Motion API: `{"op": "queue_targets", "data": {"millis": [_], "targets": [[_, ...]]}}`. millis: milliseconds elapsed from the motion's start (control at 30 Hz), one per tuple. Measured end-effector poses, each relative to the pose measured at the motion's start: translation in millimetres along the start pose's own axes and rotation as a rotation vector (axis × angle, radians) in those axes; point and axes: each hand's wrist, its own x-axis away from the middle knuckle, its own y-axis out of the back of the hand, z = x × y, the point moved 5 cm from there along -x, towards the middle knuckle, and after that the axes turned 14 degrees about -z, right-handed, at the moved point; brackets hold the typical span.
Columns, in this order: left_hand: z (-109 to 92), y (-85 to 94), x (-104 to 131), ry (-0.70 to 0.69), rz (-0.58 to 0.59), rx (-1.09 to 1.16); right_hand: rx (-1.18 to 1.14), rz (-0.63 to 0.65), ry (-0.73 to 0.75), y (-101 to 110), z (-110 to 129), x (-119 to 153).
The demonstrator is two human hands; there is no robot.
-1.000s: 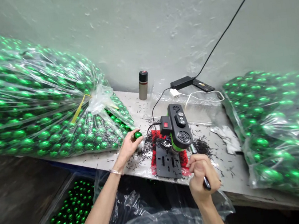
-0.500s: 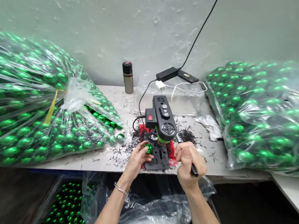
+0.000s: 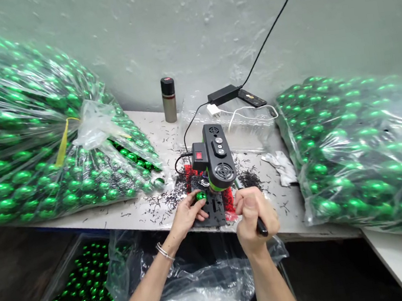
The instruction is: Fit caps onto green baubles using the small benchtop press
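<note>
Between the fingers of my left hand point(image 3: 187, 213) is a shiny green ball point(image 3: 200, 196), like a Christmas bauble. It is close to the head of a small black bench drill press point(image 3: 220, 155), above the slotted black base plate point(image 3: 215, 214). Whether the ball touches the machine I cannot tell. My right hand point(image 3: 256, 215) is wrapped round the machine's lever point(image 3: 261, 227), whose black grip end pokes out below the fist. Red material point(image 3: 229, 203) lies under the base, with black shavings point(image 3: 251, 179) scattered about it.
Clear bags of green balls flank the machine: a tied bag point(image 3: 47, 141) left, another bag point(image 3: 364, 149) right. Behind are a bottle point(image 3: 169, 100), a power adapter point(image 3: 224, 94) with cables and a plastic tray point(image 3: 247, 137). A white glove point(image 3: 283, 168) lies right. Lower left, a bin holds more balls point(image 3: 79, 295).
My left hand, with the green ball in it, has turned slightly and shifted a little toward the machine. My right hand keeps its hold on the lever. The whole view has shifted slightly.
</note>
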Motion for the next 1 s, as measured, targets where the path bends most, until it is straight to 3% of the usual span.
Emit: {"op": "queue_targets", "data": {"millis": [200,433,767,900,1000], "targets": [[1.8,-6.7,3.5,-0.11,0.018,-0.263,-0.01,0.007,0.037,1.3,-2.9,5.5],[-12.0,-10.9,11.9,-0.547,0.003,-0.498,-0.031,0.036,0.047,4.9,-7.6,13.9],[-9.8,-12.8,10.5,-0.661,0.009,-0.59,-0.029,0.032,0.234,6.2,-44.8,65.1],[-7.7,-13.0,10.1,-0.68,0.011,-0.606,-0.016,-0.02,0.229,6.5,-52.4,73.4],[-8.7,-14.0,10.1,-0.688,0.012,-0.606,-0.011,0.046,0.246,4.3,-52.4,73.7]]}}
